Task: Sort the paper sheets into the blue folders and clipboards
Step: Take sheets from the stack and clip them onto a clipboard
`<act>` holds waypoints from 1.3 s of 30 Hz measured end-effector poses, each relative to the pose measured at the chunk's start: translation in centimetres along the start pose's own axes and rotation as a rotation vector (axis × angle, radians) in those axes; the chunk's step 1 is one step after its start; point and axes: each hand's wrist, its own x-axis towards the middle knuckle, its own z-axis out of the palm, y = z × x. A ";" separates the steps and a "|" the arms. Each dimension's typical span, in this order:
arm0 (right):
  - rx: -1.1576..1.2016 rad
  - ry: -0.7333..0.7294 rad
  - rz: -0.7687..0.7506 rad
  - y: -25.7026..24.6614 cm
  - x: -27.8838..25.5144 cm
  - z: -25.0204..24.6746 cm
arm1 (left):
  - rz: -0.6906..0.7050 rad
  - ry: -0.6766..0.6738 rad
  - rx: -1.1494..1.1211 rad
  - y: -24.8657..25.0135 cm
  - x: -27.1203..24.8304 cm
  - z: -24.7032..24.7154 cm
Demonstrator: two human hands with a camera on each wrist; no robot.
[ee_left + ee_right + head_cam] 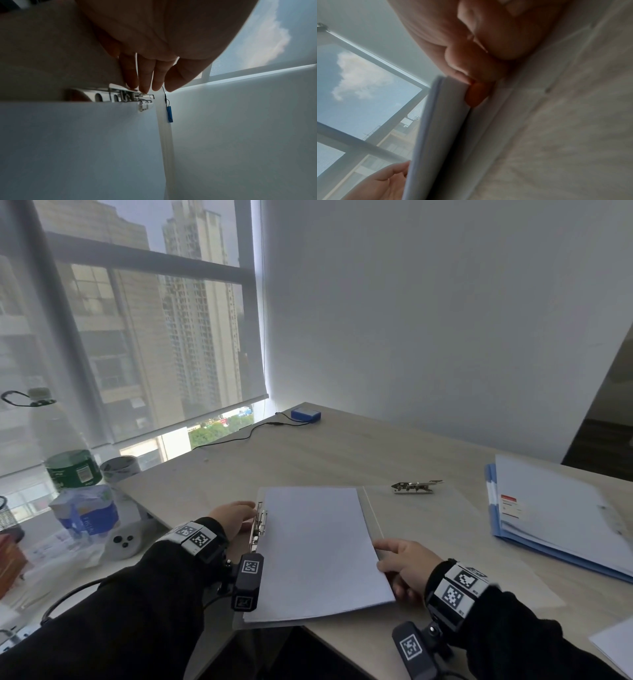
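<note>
On the far left of the head view, beside the table (342, 446), a large water bottle (65, 453) with a green label stands by the window, with a blue-and-white packet (87, 513) in front of it. A black cable (239, 436) runs across the table's back edge to a small blue box (306, 414).

The left hand (233, 517) lies at the left edge of an open clear folder (428, 529), its fingers nearly straight, fingertips (144, 88) touching the metal clip (259, 525) fixed along that edge; its grip is released, curled round nothing. A stack of white paper sheets (315, 549) lies on the folder's left half, its left edge at the clip.

The right hand (407, 568) is at the stack's right edge. The right wrist view shows its thumb (477, 94) under the edge and a finger on top, so this grip pinches the sheets, whose right side is raised slightly off the folder.

A second metal clip (416, 486) sits on the folder's right half, apart from both hands. Further right, a pile of blue folders (548, 525) with white sheets on top lies on the table, well apart from the hands. A corner of another white sheet (613, 645) shows at the lower right.
</note>
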 end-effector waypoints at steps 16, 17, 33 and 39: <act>0.011 -0.005 -0.006 0.3 0.4 -0.1 | 0.159 -0.043 0.218 -1.2 -2.3 -2.2; 0.011 -0.005 -0.006 0.3 0.4 -0.1 | 0.160 -0.039 0.235 -1.4 -2.4 -2.4; -0.010 -0.012 -0.010 0.3 0.4 0.0 | 0.149 -0.079 0.850 -1.5 -2.2 -2.6; -0.029 -0.012 -0.022 0.1 0.2 0.0 | 0.183 -0.039 0.949 -1.4 -2.4 -2.3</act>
